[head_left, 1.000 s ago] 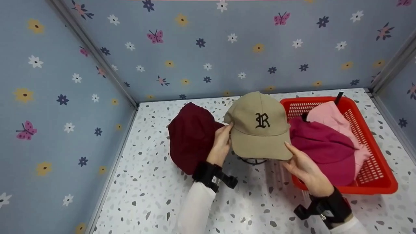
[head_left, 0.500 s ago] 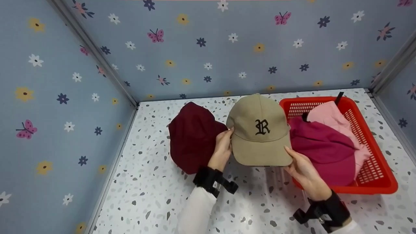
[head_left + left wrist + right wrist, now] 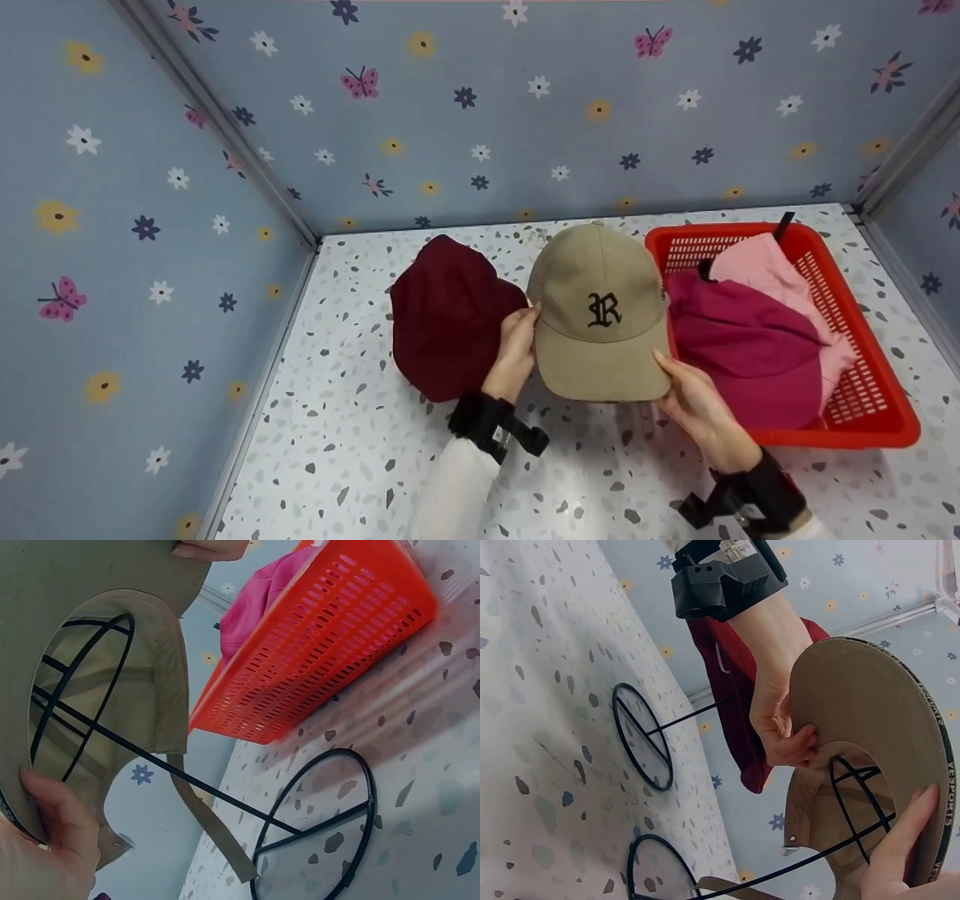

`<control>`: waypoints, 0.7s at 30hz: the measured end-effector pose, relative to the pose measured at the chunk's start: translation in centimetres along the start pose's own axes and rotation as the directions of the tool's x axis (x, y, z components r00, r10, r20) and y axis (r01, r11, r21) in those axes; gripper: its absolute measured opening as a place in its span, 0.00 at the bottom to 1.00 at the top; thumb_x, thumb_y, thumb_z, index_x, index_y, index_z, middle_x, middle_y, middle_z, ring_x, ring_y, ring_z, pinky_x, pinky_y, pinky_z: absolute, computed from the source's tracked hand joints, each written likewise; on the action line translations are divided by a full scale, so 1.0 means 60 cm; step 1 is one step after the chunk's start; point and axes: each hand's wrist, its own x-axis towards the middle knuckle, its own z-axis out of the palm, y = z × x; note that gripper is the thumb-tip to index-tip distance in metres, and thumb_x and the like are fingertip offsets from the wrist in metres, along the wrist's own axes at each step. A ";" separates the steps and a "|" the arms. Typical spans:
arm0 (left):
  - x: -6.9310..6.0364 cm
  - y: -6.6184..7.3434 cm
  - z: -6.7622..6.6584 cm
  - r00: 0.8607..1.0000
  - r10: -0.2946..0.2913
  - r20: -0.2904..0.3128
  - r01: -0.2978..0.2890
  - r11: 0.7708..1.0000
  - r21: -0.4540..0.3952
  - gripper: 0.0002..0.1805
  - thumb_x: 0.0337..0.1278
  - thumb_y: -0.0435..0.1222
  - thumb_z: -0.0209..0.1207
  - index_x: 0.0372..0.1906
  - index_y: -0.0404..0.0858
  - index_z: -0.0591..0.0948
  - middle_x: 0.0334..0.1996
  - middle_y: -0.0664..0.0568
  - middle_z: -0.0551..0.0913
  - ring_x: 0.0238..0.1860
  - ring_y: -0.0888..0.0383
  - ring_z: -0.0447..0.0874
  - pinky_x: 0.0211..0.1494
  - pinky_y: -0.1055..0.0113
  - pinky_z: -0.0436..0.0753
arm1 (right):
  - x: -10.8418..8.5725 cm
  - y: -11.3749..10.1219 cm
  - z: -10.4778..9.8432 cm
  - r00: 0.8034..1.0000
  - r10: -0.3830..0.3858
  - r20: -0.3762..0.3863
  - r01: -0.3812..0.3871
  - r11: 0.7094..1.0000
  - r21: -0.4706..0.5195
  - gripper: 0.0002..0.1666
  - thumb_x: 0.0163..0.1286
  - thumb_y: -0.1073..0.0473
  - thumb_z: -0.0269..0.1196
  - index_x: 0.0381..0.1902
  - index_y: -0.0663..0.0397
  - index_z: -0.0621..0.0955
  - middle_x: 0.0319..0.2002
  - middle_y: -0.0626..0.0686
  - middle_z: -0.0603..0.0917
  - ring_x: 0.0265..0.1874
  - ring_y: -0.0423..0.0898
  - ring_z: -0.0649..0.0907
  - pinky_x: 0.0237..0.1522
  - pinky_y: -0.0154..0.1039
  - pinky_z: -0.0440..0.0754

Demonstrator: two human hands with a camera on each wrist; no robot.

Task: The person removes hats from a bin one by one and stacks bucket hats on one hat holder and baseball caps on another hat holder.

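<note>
A tan baseball cap (image 3: 600, 277) with a dark letter R sits over the head frame of a black wire cap stand (image 3: 315, 826), whose stem and round base show in the left wrist view. My left hand (image 3: 516, 349) pinches the cap's edge at the left, where crown and brim meet. On the other side, my right hand (image 3: 701, 405) holds the brim's right corner, thumb on top and fingers beneath. The cap's strap (image 3: 210, 817) hangs loose at the back. Just left of my left hand is a maroon cap (image 3: 446, 322) on another wire stand (image 3: 649, 733).
A red perforated basket (image 3: 885, 390) stands to the right, close to the tan cap. Inside lie a magenta cap (image 3: 750, 337) and a light pink cap (image 3: 757, 262). Flower-patterned panels (image 3: 480, 120) rise behind and beside the speckled white table (image 3: 337, 450).
Both hands have drawn the tan cap slightly down and toward me, tipping its front lower. The stand's base, partly visible below the brim before, is now hidden in the head view.
</note>
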 end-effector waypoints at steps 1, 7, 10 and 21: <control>0.000 -0.001 0.000 1.000 0.000 -0.001 0.000 1.000 0.014 0.12 0.58 0.33 0.51 0.19 0.36 0.70 0.19 0.52 0.70 0.22 0.61 0.68 0.27 0.71 0.71 | 0.000 0.001 -0.001 1.000 -0.001 -0.004 0.001 1.000 -0.009 0.17 0.70 0.59 0.47 0.28 0.51 0.81 0.28 0.47 0.81 0.30 0.40 0.78 0.37 0.33 0.75; -0.001 -0.008 0.000 1.000 -0.006 0.005 0.005 0.997 0.071 0.10 0.59 0.33 0.50 0.23 0.35 0.71 0.21 0.52 0.71 0.24 0.61 0.68 0.29 0.72 0.70 | 0.003 0.005 -0.008 1.000 0.006 0.005 -0.006 1.000 -0.023 0.16 0.70 0.58 0.46 0.29 0.51 0.81 0.28 0.47 0.81 0.29 0.40 0.79 0.36 0.33 0.76; -0.001 -0.010 -0.001 1.000 0.000 0.004 0.000 0.997 0.071 0.09 0.59 0.32 0.50 0.24 0.34 0.72 0.22 0.51 0.71 0.24 0.61 0.69 0.29 0.72 0.71 | 0.004 0.005 -0.010 1.000 0.021 0.007 -0.021 1.000 -0.020 0.17 0.70 0.58 0.46 0.28 0.50 0.81 0.28 0.47 0.81 0.29 0.40 0.79 0.35 0.33 0.76; 0.003 -0.013 -0.006 1.000 -0.001 0.007 0.001 0.999 0.032 0.09 0.58 0.32 0.50 0.24 0.35 0.71 0.22 0.52 0.72 0.24 0.61 0.69 0.28 0.72 0.72 | 0.019 -0.009 -0.026 0.974 0.137 0.182 -0.114 0.985 -0.129 0.17 0.71 0.58 0.44 0.30 0.52 0.80 0.29 0.49 0.82 0.30 0.42 0.81 0.36 0.36 0.78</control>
